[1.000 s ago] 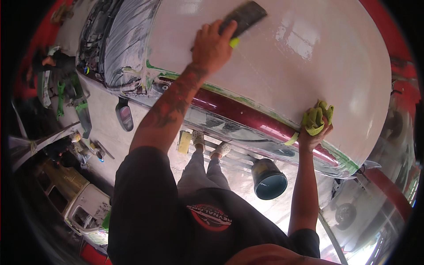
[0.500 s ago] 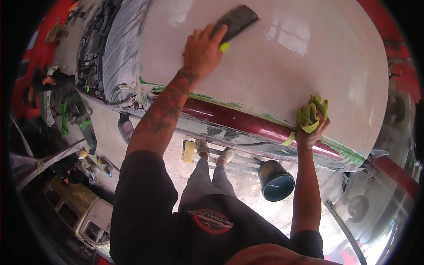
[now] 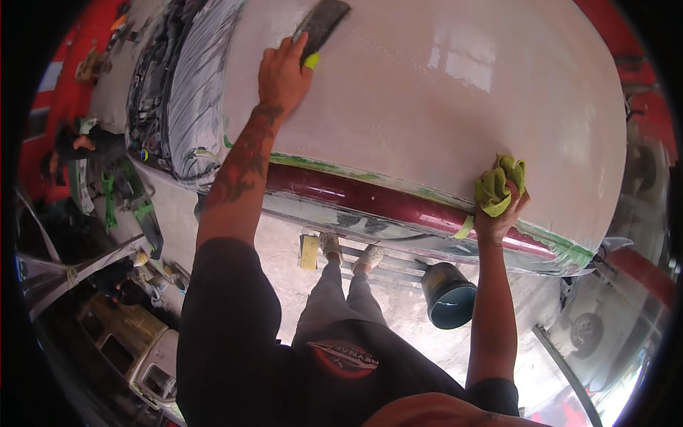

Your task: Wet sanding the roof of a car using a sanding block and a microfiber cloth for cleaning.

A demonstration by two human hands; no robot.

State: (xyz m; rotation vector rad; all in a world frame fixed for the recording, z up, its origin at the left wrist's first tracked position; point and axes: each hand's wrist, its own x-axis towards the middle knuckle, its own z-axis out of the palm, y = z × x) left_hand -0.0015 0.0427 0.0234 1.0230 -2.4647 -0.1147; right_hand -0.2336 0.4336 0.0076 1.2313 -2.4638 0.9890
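A wide car roof (image 3: 398, 107) in dull pinkish primer fills the upper middle, with wet-looking shine on it. My left hand (image 3: 283, 80) lies on its far left part, fingers closed round a dark sanding block (image 3: 324, 28) whose near end shows yellow-green. At the roof's near right edge, my right hand (image 3: 501, 219) grips a crumpled green cloth (image 3: 496, 191) pressed against the surface. Some of that hand's fingers are hidden by the cloth. Below the roof runs a glossy maroon side strip (image 3: 356, 193), bordered by green patches, with a strip of green tape (image 3: 464, 228) near my right wrist.
Wrinkled plastic sheeting (image 3: 199, 85) covers the area left of the roof. A dark bucket (image 3: 452, 302) stands near my feet, which rest on a slatted platform (image 3: 391, 274) beside a yellow block (image 3: 309, 252). Another person (image 3: 78, 146) is at far left; an old vehicle (image 3: 135, 345) stands lower left.
My left hand has slid the sanding block left and a little farther away across the roof. My right hand and the cloth have stayed nearly in place.
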